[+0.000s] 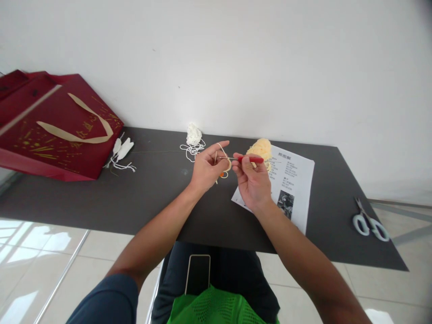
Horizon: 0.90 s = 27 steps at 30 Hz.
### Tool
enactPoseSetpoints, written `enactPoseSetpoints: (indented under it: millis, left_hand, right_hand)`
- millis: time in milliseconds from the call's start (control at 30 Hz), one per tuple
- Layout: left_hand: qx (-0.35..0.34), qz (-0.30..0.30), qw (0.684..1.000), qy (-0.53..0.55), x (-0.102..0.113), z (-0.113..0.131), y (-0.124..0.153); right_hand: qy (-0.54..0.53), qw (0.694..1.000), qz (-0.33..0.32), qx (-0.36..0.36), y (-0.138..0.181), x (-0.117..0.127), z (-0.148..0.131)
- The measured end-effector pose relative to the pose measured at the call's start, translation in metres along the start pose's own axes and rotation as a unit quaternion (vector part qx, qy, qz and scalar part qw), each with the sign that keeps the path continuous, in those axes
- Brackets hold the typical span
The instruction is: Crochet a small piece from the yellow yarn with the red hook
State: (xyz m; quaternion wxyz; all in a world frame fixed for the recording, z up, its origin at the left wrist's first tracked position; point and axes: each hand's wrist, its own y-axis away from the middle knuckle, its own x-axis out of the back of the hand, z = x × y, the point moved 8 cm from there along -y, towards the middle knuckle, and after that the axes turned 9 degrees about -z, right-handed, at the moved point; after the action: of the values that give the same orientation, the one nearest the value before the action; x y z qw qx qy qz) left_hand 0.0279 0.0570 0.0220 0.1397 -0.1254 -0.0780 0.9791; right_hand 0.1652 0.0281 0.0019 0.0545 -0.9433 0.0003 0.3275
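1. From my end, the hook's point(251, 159) tip is hard to make out: its thin shaft gets lost among the fingers and yarn point(230, 164) at the left hand point(207, 167).
2. Below the left fingertips I catch an orange bit point(222, 174), mostly hidden; I can't tell what it is.
3. The right hand point(254, 184) and its forearm cover part of the sheet point(300, 180), and the bag point(60, 130), well left of the grip, is cut off by my view's edge.
4. I have the hook between both hands, its long axis running nearly level from side to side, red handle right, shaft pointing left.
5. My right fingers are closed around the handle; my left thumb and fingers pinch the yarn, a strand looping over the raised forefinger.
6. The yellow ball point(263, 147) sits just beyond the right grip.
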Motion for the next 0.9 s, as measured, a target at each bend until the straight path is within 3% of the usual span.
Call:
enactPoseSetpoints:
  millis: [233, 500, 767, 900]
  left_hand:
    - [-0.002, 0.046, 0.998, -0.045, 0.001, 0.002, 0.006]
    - [0.006, 0.038, 0.996, -0.078, -0.007, -0.003, 0.008]
    - [0.063, 0.074, 0.992, 0.083, -0.011, -0.018, 0.007]
    - [0.068, 0.08, 0.99, 0.099, -0.017, -0.018, 0.006]
  right_hand:
    - [0.042, 0.999, -0.003, 0.017, 0.003, -0.003, 0.005]
    - [0.064, 0.996, 0.039, 0.049, 0.002, 0.006, 0.005]
    - [0.072, 0.994, 0.062, 0.048, 0.001, 0.014, 0.007]
    - [0.095, 0.99, 0.075, 0.076, 0.003, 0.017, 0.005]
